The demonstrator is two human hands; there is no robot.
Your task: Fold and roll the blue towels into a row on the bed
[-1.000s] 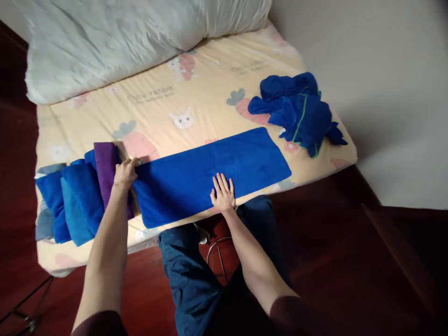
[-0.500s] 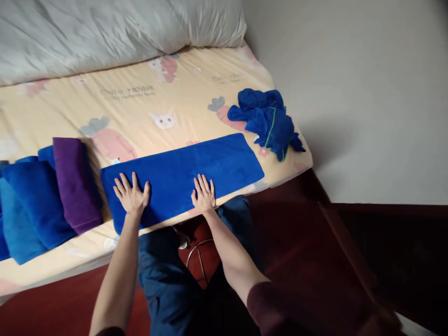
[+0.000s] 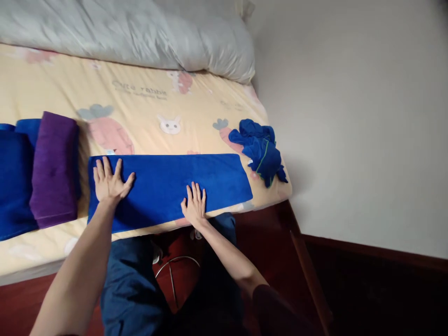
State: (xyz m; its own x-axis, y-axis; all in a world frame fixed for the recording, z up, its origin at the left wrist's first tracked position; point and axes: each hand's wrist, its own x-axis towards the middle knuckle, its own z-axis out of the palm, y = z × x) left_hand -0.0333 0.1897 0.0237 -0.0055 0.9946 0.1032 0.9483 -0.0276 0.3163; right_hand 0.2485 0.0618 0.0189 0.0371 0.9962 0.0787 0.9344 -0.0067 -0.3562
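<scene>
A blue towel [image 3: 157, 186], folded into a long flat strip, lies along the front edge of the bed. My left hand [image 3: 110, 184] rests on its left end, palm down with the fingers spread. Nearer its middle, by the front edge, my right hand [image 3: 195, 204] also lies flat with the fingers apart. Neither hand grips anything. Left of the strip is a folded purple towel [image 3: 56, 172], leaning on folded blue towels [image 3: 14, 182] that run out of view. A crumpled blue cloth [image 3: 261, 151] with green edging sits just past the strip's right end.
The bed [image 3: 140, 126] wears a yellow sheet printed with rabbits and carrots. A long pale grey bedding roll [image 3: 140, 37] stretches across its back. A plain wall [image 3: 350, 130] stands on the right. Below, a thin metal loop [image 3: 171, 270] shows between my legs over the red-brown floor.
The view has turned, so the whole scene appears rotated and shifted. My left hand sits slightly nearer the towel's back left corner. Both hands stay flat on the towel.
</scene>
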